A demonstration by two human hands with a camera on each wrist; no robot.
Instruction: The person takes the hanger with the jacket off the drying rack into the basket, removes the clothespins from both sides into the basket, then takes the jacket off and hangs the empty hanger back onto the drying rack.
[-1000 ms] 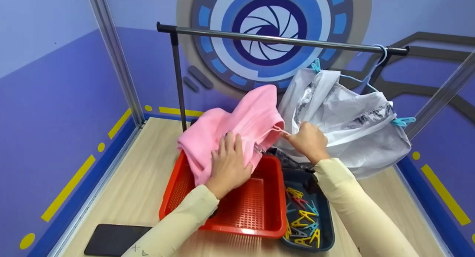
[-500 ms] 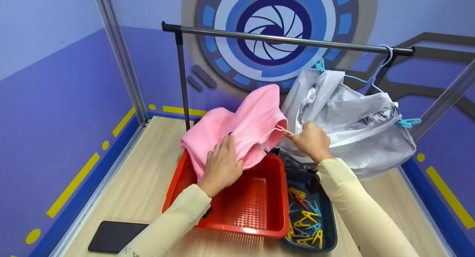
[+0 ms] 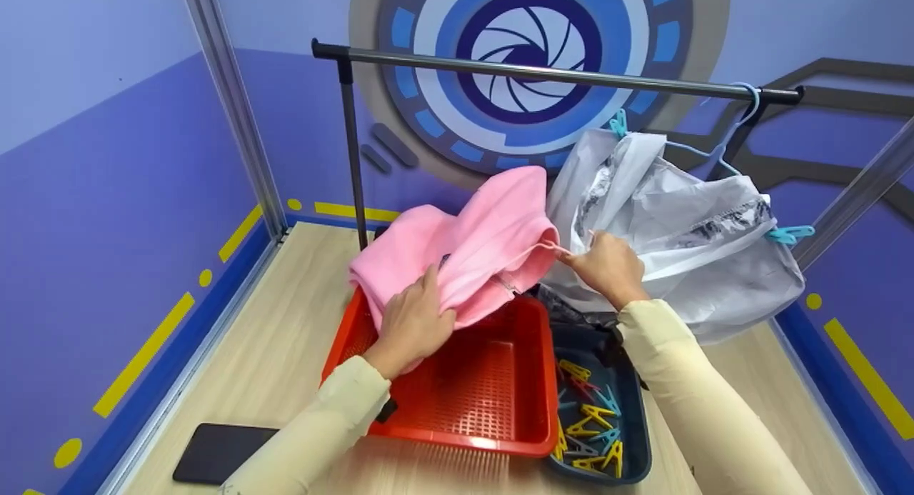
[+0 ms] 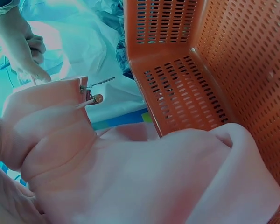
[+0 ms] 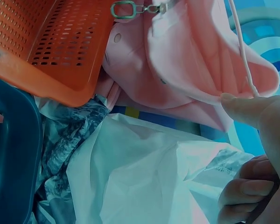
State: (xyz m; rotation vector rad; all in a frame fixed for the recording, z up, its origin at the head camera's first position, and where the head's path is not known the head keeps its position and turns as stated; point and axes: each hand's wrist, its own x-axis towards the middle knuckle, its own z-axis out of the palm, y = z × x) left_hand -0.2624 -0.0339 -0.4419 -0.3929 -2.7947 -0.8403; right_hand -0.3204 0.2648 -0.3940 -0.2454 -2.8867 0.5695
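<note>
A pink zip-up jacket drapes over the back left of the red basket, with its opening toward the right. At the jacket's lower edge is my left hand, gripping the cloth; in the left wrist view some of its fingers are behind the fabric. My right hand pinches a thin pink hanger at the opening. Most of this hanger is hidden inside the jacket. In the right wrist view, its thin rod runs down to my thumb. A metal zipper pull dangles from the jacket front.
A rack's metal rail spans the back. White clothing hangs at its right on a blue hanger with turquoise clips. The dark bin beside the basket holds several clothespins. A black tablet-like slab lies front left.
My left hand has slid down and left from the jacket's front to its lower edge. The right hand and hanger have shifted slightly right. The head view has turned a little.
</note>
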